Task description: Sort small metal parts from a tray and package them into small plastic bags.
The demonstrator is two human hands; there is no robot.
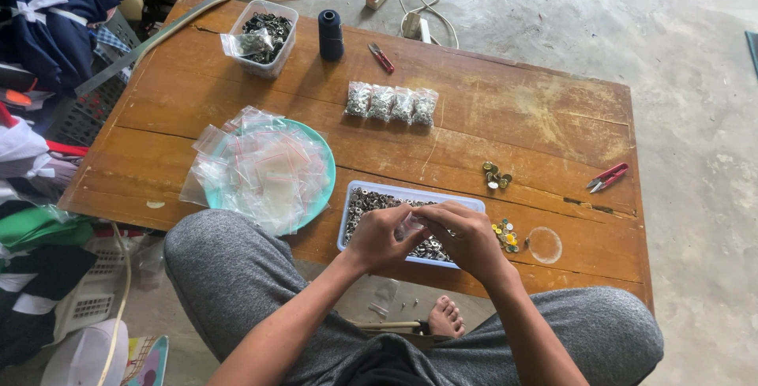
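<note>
I see my left hand [379, 236] and right hand [466, 236] close together, pinching a tiny clear bag [410, 224] over the tray [371, 189] of little metal rings, and I think it's light, floppy and slippery, best held by its top edge.

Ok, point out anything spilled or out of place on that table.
Two small heaps of loose brass-coloured metal buttons lie on the bare wooden table, outside the white plastic tray. Nothing else stands out.

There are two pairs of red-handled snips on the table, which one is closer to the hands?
The red-handled thread snips near the wooden table's right edge; the other red-handled pair lies at the far side beside the dark thread spool.
</note>
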